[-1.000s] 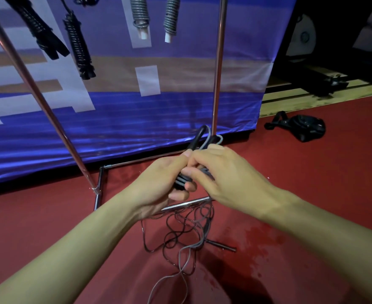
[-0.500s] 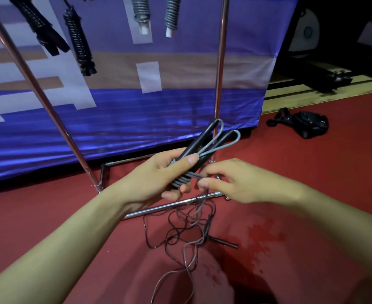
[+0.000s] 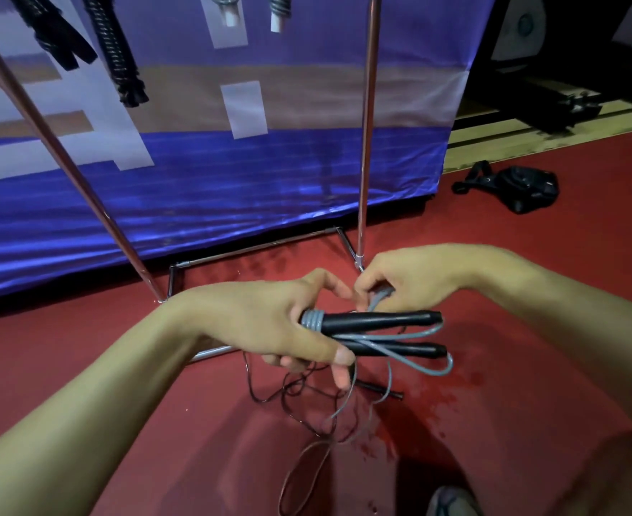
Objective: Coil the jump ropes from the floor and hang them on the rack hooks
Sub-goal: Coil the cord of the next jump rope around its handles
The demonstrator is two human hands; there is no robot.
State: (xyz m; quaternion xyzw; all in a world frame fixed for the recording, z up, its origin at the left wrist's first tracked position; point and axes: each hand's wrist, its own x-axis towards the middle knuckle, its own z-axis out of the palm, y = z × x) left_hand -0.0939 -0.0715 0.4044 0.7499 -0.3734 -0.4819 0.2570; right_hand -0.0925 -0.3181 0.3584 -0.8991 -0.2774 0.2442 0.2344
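Note:
My left hand [image 3: 269, 322] grips the two black handles [image 3: 377, 322] of a jump rope, held level and pointing right. Several turns of grey cord [image 3: 312, 320] are wrapped round them beside my fingers, and cord loops stick out past the handle tips. My right hand [image 3: 407, 281] pinches the grey cord just behind the handles. The loose rest of the cord [image 3: 344, 404] hangs down to the red floor. Below lies a tangled dark rope [image 3: 292, 396] with a thin handle [image 3: 381, 389]. Coiled ropes [image 3: 120, 61] hang from the rack at the top.
The metal rack's poles [image 3: 366, 143] and its base bars [image 3: 254, 247] stand on the red floor in front of a blue banner [image 3: 232, 180]. A black bag [image 3: 519, 186] lies on the floor at the right. A shoe tip [image 3: 452, 502] shows at the bottom edge.
The handles have swung from pointing up and away to lying level and pointing right. My right hand has moved up behind them with the cord, and more turns sit round the handles.

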